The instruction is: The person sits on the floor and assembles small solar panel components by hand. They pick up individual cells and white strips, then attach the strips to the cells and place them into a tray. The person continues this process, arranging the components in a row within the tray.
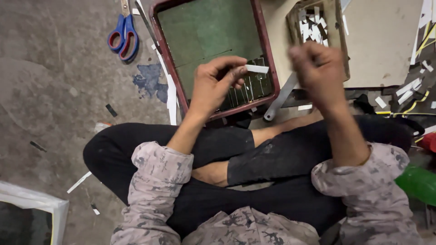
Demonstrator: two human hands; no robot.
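1. My left hand (217,81) pinches 1 small white strip (257,69) between thumb and fingers, held over the near corner of the red-rimmed tray (268,59); dark slats (252,88) are packed upright just beneath it.
2. My right hand (318,72) is blurred and looks closed into a fist; I cannot tell if it holds anything.
3. I judge that the strip handles best gripped near 1 end, kept level, and brought low over the slats; the ruler (281,97) lies beside the tray.
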